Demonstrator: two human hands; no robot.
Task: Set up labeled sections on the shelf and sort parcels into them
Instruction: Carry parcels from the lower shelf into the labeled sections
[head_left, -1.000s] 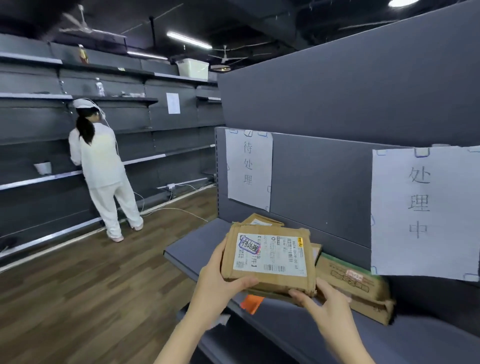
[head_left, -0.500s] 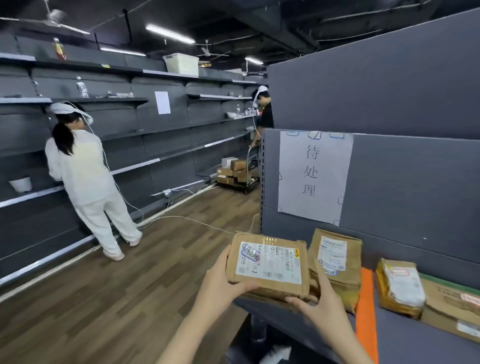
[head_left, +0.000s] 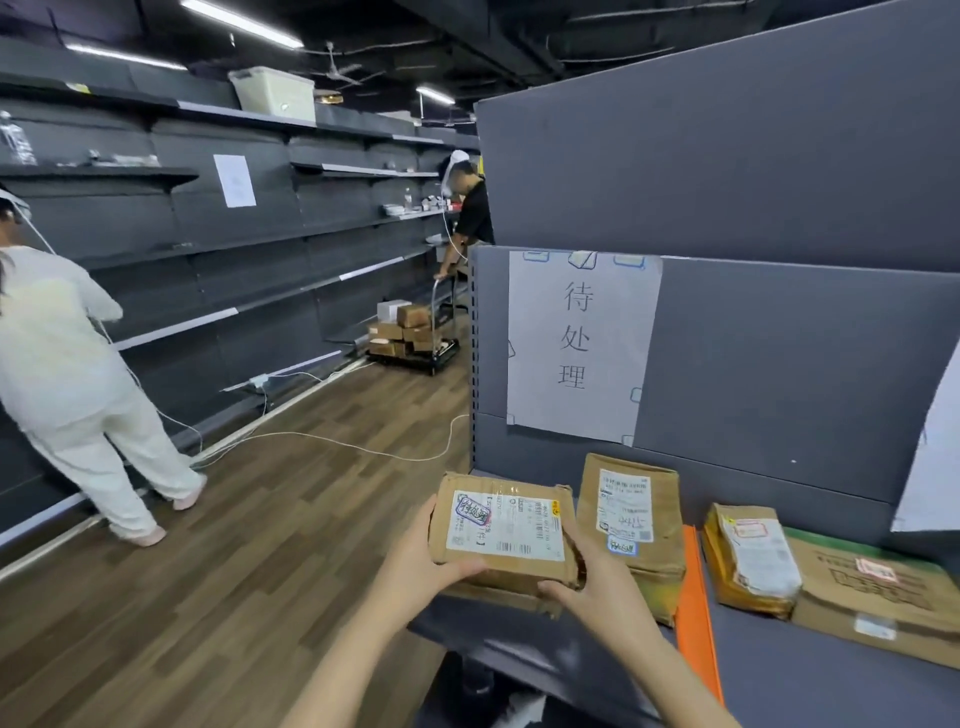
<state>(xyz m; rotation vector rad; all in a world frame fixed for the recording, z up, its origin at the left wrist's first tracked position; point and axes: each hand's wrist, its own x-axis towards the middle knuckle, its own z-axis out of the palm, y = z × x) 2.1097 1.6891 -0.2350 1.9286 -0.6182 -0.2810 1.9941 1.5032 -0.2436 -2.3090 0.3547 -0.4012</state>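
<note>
Both the left hand (head_left: 415, 566) and right hand (head_left: 602, 592) grip the labelled parcel (head_left: 506, 525) held between them.

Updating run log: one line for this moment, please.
left hand grips brown cardboard parcel | right hand grips same parcel | location: grey shelf below white paper sign

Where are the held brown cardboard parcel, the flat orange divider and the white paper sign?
brown cardboard parcel (head_left: 504, 525): head view, white label.
flat orange divider (head_left: 693, 608): head view, middle.
white paper sign (head_left: 579, 343): head view, centre.
</note>
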